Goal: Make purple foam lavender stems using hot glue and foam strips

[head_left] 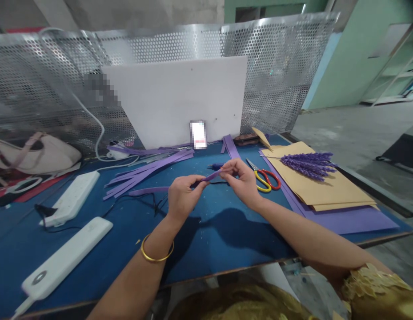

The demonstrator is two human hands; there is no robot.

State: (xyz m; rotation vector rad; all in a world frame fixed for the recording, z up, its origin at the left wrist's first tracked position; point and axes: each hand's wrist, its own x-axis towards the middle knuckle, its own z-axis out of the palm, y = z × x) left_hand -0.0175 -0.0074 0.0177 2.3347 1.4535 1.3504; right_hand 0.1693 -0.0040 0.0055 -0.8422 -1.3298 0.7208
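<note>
A narrow purple strip (213,175) is stretched between my two hands above the middle of the blue table. My left hand (184,195) pinches it between thumb and fingers, and the rest of the strip trails out to the left. At the strip's right end, my right hand (239,180) has its fingertips closed on it. Just behind my hands lies a dark blue-handled tool (217,166), partly covered by my right fingers. Scissors (266,177) with one yellow and one red handle rest open, right of my right hand. Cut purple strips (153,169) are fanned out at the back left.
Purple flower sprigs (308,164) lie on tan sheets (329,189) over purple sheets (359,222) at the right. A lit phone (198,134) leans on a white board (182,95). White power strips (69,198), cables and a pink bag (42,153) occupy the left.
</note>
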